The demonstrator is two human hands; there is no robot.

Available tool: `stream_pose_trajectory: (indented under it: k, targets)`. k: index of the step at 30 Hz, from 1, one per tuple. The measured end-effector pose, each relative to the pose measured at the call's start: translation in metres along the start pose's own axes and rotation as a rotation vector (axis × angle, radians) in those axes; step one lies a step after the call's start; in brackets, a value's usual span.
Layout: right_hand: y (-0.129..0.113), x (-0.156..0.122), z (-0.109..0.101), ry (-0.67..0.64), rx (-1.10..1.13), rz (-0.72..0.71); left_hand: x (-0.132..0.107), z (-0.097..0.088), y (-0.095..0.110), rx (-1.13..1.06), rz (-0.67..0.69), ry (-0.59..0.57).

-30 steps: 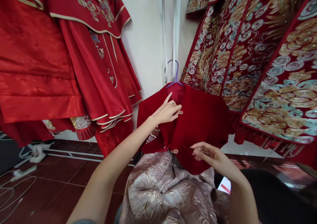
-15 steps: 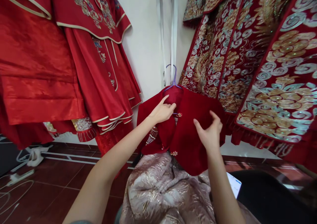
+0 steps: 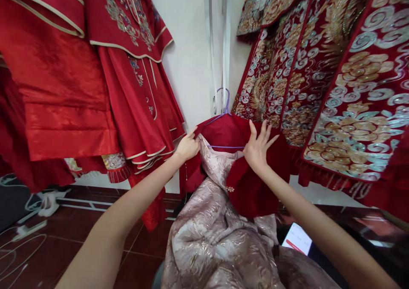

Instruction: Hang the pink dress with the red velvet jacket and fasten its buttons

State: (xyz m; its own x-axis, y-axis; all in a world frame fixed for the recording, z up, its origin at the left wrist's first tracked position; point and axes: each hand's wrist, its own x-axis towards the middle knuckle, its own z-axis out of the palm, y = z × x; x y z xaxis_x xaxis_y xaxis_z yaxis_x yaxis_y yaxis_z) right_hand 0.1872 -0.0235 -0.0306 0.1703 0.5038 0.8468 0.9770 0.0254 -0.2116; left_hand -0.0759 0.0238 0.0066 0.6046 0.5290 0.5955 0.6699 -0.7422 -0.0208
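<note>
While my left hand (image 3: 188,146) is pinching the red jacket (image 3: 255,195) hanging on the purple hanger (image 3: 227,108), my right hand (image 3: 257,150) is lying fanned wide on its other side; whether gripping, I cannot tell.

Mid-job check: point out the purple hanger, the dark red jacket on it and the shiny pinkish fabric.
Purple hanger (image 3: 226,147): head view, on its lower bar.
Dark red jacket (image 3: 255,192): head view, on its front panel below the right hand (image 3: 256,151).
Shiny pinkish fabric (image 3: 220,238): head view, on its gathered folds.
</note>
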Motion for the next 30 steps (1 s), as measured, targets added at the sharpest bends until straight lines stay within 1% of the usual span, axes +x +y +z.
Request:
stream_pose_trajectory:
  k: [3,6,8,10,13,16,18,20,23,26,28,30]
  targets:
    - [0.024,0.011,-0.016,-0.046,-0.061,-0.103,-0.004,-0.005,-0.006,0.169,-0.006,-0.005]
    - [0.045,0.019,-0.029,-0.089,-0.098,-0.174,0.0,-0.005,-0.008,0.244,-0.01,-0.005]
    - [0.058,0.022,-0.035,-0.14,-0.127,-0.204,0.004,-0.006,-0.01,0.301,-0.018,-0.015]
    - [0.07,0.025,-0.041,-0.204,-0.156,-0.205,0.009,-0.008,-0.012,0.363,-0.033,-0.034]
    - [0.082,0.031,-0.052,-0.278,-0.218,-0.17,0.016,-0.017,-0.016,0.442,-0.055,-0.077]
    - [0.088,0.044,-0.063,-0.32,-0.27,-0.168,0.022,-0.03,-0.019,0.556,-0.064,-0.134]
    - [0.092,0.056,-0.069,-0.326,-0.262,-0.188,0.026,-0.039,-0.019,0.647,-0.066,-0.18]
    - [0.099,0.069,-0.072,-0.315,-0.237,-0.212,0.031,-0.047,-0.02,0.702,-0.064,-0.227]
    - [0.114,0.089,-0.071,-0.309,-0.211,-0.251,0.037,-0.058,-0.021,0.682,-0.059,-0.298]
    - [0.131,0.109,-0.067,-0.37,-0.22,-0.278,0.042,-0.07,-0.021,0.643,-0.055,-0.382]
    - [0.139,0.123,-0.063,-0.424,-0.23,-0.257,0.046,-0.077,-0.02,0.63,-0.048,-0.452]
    - [0.142,0.136,-0.057,-0.483,-0.236,-0.214,0.049,-0.081,-0.018,0.608,-0.076,-0.517]
